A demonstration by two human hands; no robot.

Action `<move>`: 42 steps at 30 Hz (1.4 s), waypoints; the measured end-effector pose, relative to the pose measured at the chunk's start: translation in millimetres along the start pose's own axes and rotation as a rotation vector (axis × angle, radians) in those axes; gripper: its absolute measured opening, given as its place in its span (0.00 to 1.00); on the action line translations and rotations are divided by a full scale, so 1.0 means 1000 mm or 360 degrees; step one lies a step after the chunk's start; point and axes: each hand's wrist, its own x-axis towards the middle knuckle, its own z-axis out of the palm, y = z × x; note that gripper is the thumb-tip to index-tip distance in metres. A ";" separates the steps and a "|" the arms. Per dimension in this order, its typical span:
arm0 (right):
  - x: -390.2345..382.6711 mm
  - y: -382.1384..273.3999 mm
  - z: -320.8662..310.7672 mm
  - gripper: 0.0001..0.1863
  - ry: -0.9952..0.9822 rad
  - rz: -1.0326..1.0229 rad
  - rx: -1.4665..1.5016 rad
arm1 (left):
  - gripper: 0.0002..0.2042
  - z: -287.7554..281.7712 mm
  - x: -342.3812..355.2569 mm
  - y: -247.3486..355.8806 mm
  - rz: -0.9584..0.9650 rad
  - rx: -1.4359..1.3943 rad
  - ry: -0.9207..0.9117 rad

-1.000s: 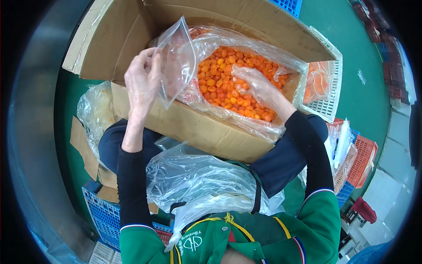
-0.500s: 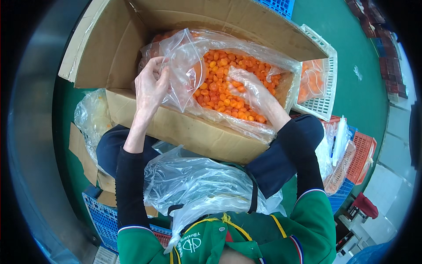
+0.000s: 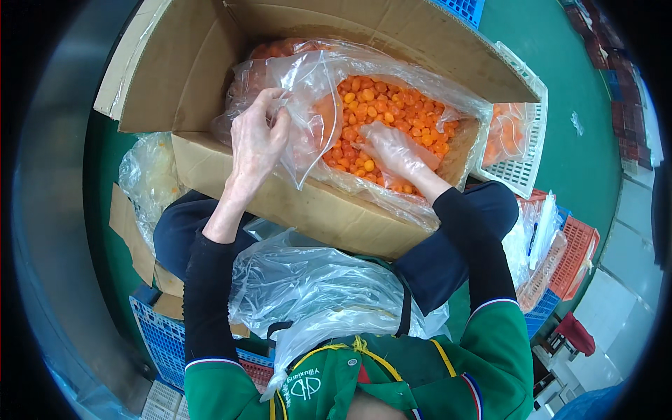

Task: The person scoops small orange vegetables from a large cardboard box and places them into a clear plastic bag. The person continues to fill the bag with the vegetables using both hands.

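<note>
Hands [image 3: 315, 143] over cardboard box [image 3: 210, 91], green floor [image 3: 581, 161]

The scene was brightly and evenly lit from overhead, with soft, short shadows only. The inner far wall of the cardboard box [image 3: 392, 21] caught full light, while its near outer face sat slightly dimmer. Glare streaked the clear plastic bag [image 3: 308, 91] at the left hand [image 3: 255, 140], and white highlights broke across the crumpled plastic sheet [image 3: 315, 287] near the body. The gloved right hand [image 3: 395, 150] looked hazy under its shiny film. Focus held sharp at the centre. Toward the rim, straight edges bowed strongly, detail smeared, and a dark vignette ringed the frame, heaviest on the left.
</note>
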 end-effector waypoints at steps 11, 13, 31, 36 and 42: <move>-0.007 -0.096 -0.143 0.17 -0.0148 0.0958 0.2732 | 0.15 0.006 -0.003 0.006 0.0192 0.0093 0.0039; 0.010 -0.130 -0.158 0.16 -0.0101 0.0910 0.2709 | 0.14 0.012 -0.006 0.000 0.0290 0.0010 0.0140; 0.014 -0.167 -0.125 0.14 -0.0012 0.0159 0.1699 | 0.11 -0.032 -0.015 -0.004 -0.0222 -0.0414 0.0025; -0.005 -0.059 -0.116 0.30 0.0235 0.1090 0.0834 | 0.09 -0.035 -0.007 0.000 0.0034 -0.0274 0.0233; -0.026 -0.056 -0.027 0.36 -0.0570 0.0805 -0.0311 | 0.09 -0.035 -0.003 -0.001 0.0005 -0.0193 0.0140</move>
